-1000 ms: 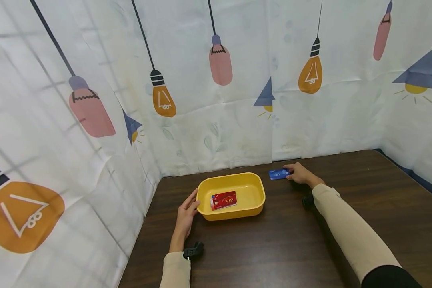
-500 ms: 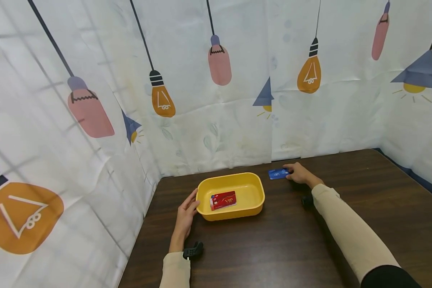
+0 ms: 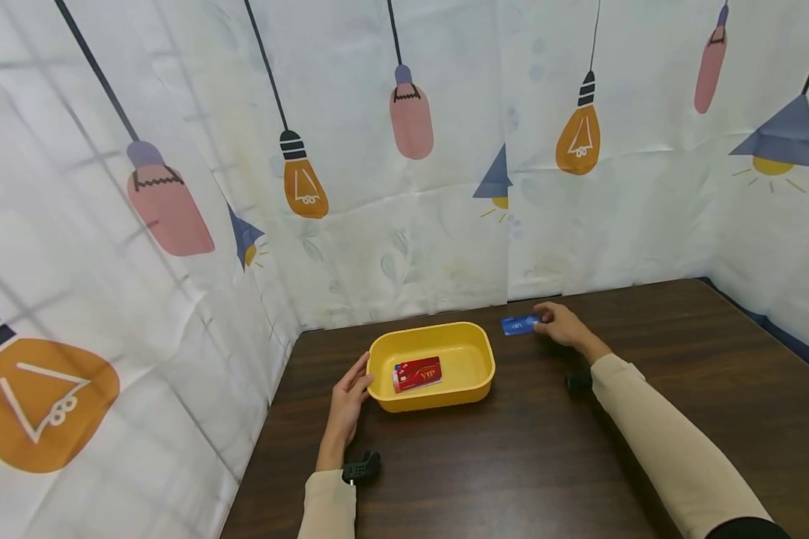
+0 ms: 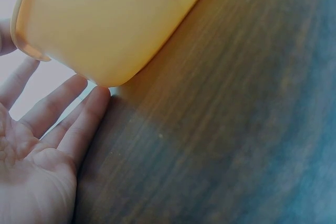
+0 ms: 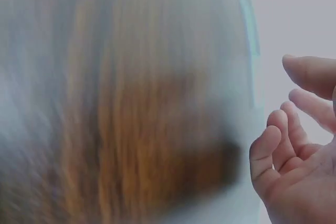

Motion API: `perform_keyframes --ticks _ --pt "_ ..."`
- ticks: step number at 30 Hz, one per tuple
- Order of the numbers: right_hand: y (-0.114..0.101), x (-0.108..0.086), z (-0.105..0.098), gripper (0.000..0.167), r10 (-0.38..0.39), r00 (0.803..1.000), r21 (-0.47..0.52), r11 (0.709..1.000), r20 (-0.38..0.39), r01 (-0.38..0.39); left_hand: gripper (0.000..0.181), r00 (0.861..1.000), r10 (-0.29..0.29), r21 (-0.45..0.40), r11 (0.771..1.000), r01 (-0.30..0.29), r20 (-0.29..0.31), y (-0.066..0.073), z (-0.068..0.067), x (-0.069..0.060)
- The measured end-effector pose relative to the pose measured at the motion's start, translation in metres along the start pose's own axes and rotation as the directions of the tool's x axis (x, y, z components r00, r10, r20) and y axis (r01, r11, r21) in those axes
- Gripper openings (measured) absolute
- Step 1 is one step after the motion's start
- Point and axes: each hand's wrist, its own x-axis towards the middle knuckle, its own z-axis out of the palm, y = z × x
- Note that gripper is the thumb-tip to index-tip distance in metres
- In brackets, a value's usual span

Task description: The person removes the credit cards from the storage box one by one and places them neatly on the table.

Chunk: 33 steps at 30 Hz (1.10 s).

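A yellow plastic tray (image 3: 438, 400) stands on the table with a red VIP card (image 3: 418, 374) lying in it, over at least one other card. My left hand (image 3: 346, 408) touches the tray's left end; in the left wrist view its fairly straight fingers (image 4: 86, 124) rest at the outer wall (image 4: 105, 35). Beyond the tray to the right, a blue card (image 3: 519, 325) lies near the table's back edge. My right hand (image 3: 561, 326) is at that card's right end. In the right wrist view a gap separates thumb and fingers (image 5: 265, 142), and no card shows there.
The dark wood-grain table (image 3: 485, 471) runs back to a white curtain (image 3: 377, 262) printed with lamps and bulbs. Another stretch of curtain (image 3: 108, 314) hangs along the left side. Each wrist wears a dark device (image 3: 362, 469).
My right hand shifts slightly up and right, its fingers drawing back a little at the blue card's right end. The left hand, tray and red card stay put.
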Motion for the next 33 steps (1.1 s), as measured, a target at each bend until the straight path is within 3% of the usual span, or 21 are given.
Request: perform_keyframes --ticks 5,9,15,22,33 --pt "-0.028 -0.009 0.004 0.044 -0.051 0.995 0.043 0.998 -0.080 0.054 0.046 1.000 -0.010 0.001 1.000 0.010 -0.008 0.001 0.000 0.000" --pt "-0.056 -0.015 0.008 0.038 -0.096 0.990 0.080 0.991 -0.100 0.104 0.046 1.000 -0.017 0.003 1.000 0.017 -0.010 0.001 0.000 0.000" --pt "-0.096 -0.019 0.016 0.037 -0.209 0.976 0.151 0.965 -0.065 0.217 0.046 1.000 -0.020 0.004 1.000 0.020 -0.017 0.002 0.002 -0.001" --pt "-0.136 -0.019 0.036 0.037 -0.280 0.960 0.167 0.946 -0.007 0.278 0.046 1.000 -0.016 0.000 1.000 0.016 -0.022 0.003 0.001 0.000" --pt "-0.166 -0.016 0.076 0.038 -0.340 0.938 0.156 0.932 0.062 0.328 0.046 1.000 -0.022 0.000 1.000 0.022 -0.018 0.002 0.001 0.000"
